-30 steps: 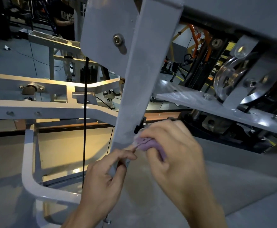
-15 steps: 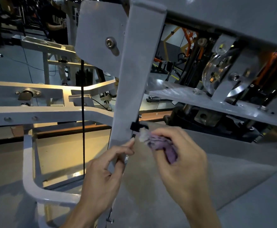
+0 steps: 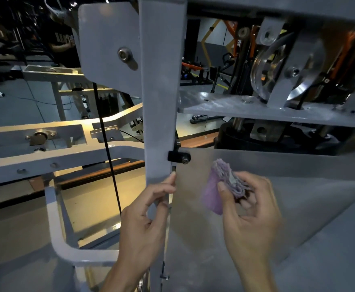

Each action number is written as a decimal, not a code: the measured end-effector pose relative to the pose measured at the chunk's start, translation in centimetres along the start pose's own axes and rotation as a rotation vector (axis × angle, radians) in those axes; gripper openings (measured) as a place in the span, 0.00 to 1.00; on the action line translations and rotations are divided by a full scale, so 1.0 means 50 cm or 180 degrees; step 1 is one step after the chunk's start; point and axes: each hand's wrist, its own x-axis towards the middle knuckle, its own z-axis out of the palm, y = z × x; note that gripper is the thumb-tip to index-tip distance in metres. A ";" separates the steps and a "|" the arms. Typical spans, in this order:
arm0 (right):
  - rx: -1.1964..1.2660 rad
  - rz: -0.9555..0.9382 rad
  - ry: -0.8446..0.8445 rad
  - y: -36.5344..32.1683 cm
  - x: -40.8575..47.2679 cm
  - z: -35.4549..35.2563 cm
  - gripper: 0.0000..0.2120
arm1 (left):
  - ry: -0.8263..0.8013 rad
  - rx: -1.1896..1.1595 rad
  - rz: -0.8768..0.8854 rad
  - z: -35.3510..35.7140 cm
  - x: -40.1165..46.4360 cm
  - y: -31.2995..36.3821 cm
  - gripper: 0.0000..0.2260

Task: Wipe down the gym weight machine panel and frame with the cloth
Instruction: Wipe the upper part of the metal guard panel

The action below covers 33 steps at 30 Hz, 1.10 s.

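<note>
right hand [image 3: 249, 209] grips folded cloth [image 3: 222, 184]; left hand [image 3: 145, 216] holds frame [image 3: 160, 102].

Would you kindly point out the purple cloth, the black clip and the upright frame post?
purple cloth [image 3: 214, 190]: head view, flat outer fold.
black clip [image 3: 175, 156]: head view, its body.
upright frame post [image 3: 162, 91]: head view, front face.

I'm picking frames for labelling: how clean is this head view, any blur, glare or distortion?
Head view: the right hand and purple cloth are slightly motion-blurred; the left hand on the grey upright post is sharper; warm glare falls on the white frame at left; the background is dark; wide-angle bending shows at the edges.
</note>
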 end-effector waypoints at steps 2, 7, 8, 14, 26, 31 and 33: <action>-0.0229 -0.0281 0.0049 0.006 0.000 0.020 0.13 | -0.0027 -0.0028 -0.0012 -0.001 0.000 -0.004 0.19; -0.0418 -0.0539 -0.0070 -0.004 -0.014 0.094 0.10 | 0.0009 -0.0077 0.0013 0.001 0.005 -0.007 0.22; -0.0389 -0.0571 -0.0148 -0.012 -0.019 0.108 0.10 | 0.0046 -0.0066 0.0036 0.000 0.007 -0.010 0.20; -0.0489 -0.0661 -0.0130 0.007 -0.003 0.074 0.11 | 0.0051 -0.0077 0.0016 -0.001 0.009 -0.013 0.22; -0.0480 -0.0691 -0.0276 -0.008 -0.006 0.097 0.12 | 0.0088 -0.0117 -0.0005 -0.013 -0.002 -0.021 0.22; -0.0505 -0.0700 -0.0480 -0.003 -0.024 0.110 0.08 | 0.0144 -0.0101 0.0034 -0.013 -0.012 -0.023 0.23; -0.0542 -0.0811 -0.0665 0.001 -0.037 0.121 0.06 | 0.0169 -0.0065 0.0020 -0.006 -0.014 -0.019 0.21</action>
